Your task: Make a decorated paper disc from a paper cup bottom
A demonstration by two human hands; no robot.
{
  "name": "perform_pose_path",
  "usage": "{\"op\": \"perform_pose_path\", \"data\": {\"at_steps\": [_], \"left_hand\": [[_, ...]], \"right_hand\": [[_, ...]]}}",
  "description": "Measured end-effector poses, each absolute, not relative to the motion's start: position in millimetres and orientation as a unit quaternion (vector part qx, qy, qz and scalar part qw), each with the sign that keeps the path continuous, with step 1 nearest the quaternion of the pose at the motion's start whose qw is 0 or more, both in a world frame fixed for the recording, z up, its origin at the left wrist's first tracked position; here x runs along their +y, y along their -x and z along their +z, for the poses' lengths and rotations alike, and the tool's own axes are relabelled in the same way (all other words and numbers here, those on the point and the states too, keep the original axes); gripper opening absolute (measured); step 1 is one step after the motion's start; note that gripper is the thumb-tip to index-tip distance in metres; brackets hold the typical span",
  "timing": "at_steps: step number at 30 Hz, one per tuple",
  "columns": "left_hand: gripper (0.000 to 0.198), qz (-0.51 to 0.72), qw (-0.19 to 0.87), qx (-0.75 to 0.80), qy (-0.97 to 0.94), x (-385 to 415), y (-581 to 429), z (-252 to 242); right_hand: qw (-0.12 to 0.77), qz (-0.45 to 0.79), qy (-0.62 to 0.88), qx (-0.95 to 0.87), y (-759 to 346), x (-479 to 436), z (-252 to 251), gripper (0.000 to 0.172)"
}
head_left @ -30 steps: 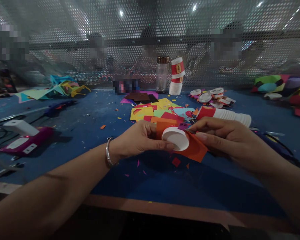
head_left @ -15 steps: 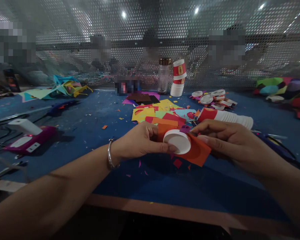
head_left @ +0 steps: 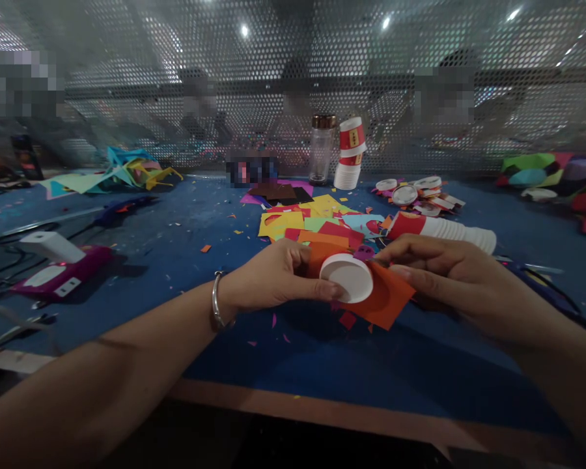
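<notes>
Here, left grip [head_left: 273, 277] pinching round white disc [head_left: 350, 280], flat orange paper [head_left: 387, 305], right grip [head_left: 446, 270] unclear

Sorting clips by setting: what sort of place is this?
Probably a craft workspace: coloured paper is piled on the blue table, a stack of paper cups lies on its side, and the left hand holds a round white piece.

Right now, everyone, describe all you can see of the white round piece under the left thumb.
The white round piece is a shallow, paper-looking disc with a raised rim around a plain face. It is held tilted, face toward the camera, above the table, overlapping an orange sheet. The left hand has its thumb over the lower left edge. A purple piece shows at its upper edge; contact is unclear.
</notes>
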State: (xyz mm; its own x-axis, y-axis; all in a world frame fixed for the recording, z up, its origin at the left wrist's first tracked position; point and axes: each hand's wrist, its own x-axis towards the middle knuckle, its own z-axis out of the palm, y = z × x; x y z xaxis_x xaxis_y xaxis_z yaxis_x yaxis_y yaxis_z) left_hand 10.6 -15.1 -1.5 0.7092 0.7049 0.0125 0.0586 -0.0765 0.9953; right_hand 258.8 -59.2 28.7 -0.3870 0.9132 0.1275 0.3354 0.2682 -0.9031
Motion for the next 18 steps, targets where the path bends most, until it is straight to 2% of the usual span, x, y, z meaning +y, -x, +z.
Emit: {"op": "perform_pose_path", "data": {"at_steps": [4,11,18], "left_hand": [[0.03,0.237,0.585,0.292,-0.718,-14.4,-7.7,-1.5],[0.037,0.214,0.514,0.304,-0.773,-13.8,-6.2,-0.9],[0.041,0.198,0.481,0.314,-0.794,-13.9,-6.1,2.6]], "right_hand": [[0.332,0.426,0.432,-0.722,-258.0,-58.8,29.5,0.026],[0.322,0.462,0.452,-0.692,-255.4,-60.7,31.8,0.04],[0.323,0.489,0.448,-0.675,-255.7,-61.1,30.5,0.035]]}}
